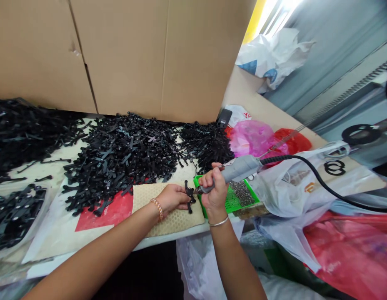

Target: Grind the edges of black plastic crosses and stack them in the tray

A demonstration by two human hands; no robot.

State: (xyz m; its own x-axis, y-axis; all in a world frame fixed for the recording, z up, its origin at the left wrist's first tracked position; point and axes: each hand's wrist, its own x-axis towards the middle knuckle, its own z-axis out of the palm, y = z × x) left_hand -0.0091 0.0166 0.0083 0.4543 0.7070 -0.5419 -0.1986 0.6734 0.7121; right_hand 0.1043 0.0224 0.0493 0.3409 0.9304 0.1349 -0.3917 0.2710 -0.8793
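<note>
No writing reads clearly; a bag to my right carries a black ring logo. My left hand pinches a black part over the mat, which runs to the table's near edge. My right hand is closed round a grey tool, its tip touching the part. A green tray sits just beside my right hand. A pile of black parts lies behind, crowding the room beyond the mat.
</note>
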